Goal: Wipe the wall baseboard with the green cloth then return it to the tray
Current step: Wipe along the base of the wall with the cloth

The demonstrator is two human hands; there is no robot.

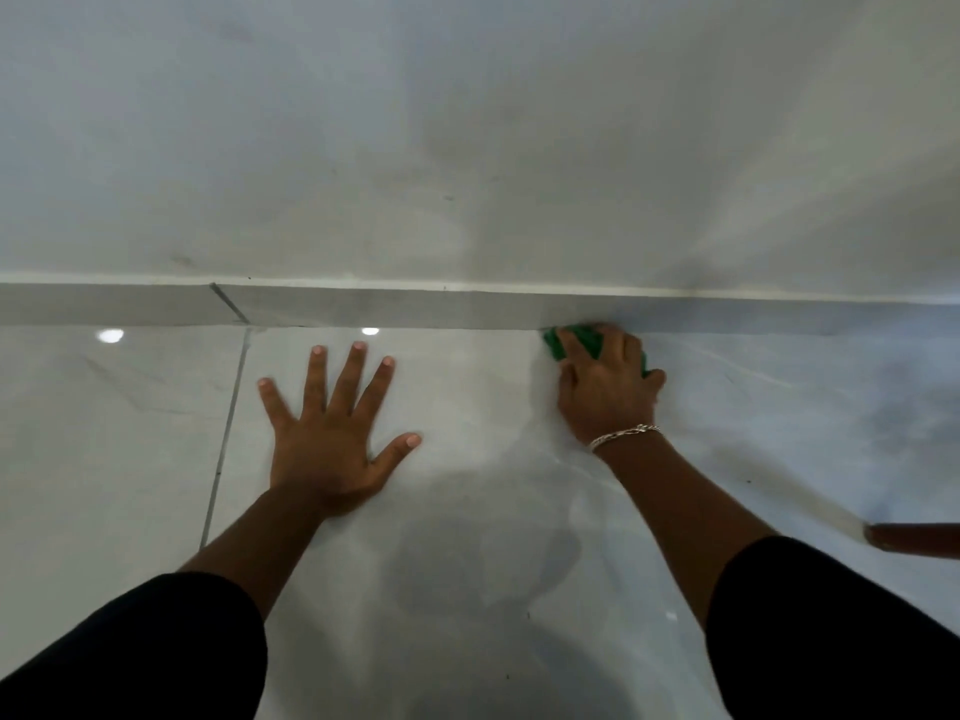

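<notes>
A grey tiled baseboard [363, 309] runs across the view where the white wall meets the glossy floor. My right hand [608, 387] is shut on a bunched green cloth [582, 341] and presses it against the foot of the baseboard, right of centre. Most of the cloth is hidden under my fingers. My left hand [332, 433] lies flat on the floor with its fingers spread, holding nothing, a short way in front of the baseboard. No tray is in view.
The white wall [467, 148] fills the upper half. Glossy pale floor tiles [130, 433] with a grout line on the left lie below. A brown rounded object [914, 543] pokes in at the right edge.
</notes>
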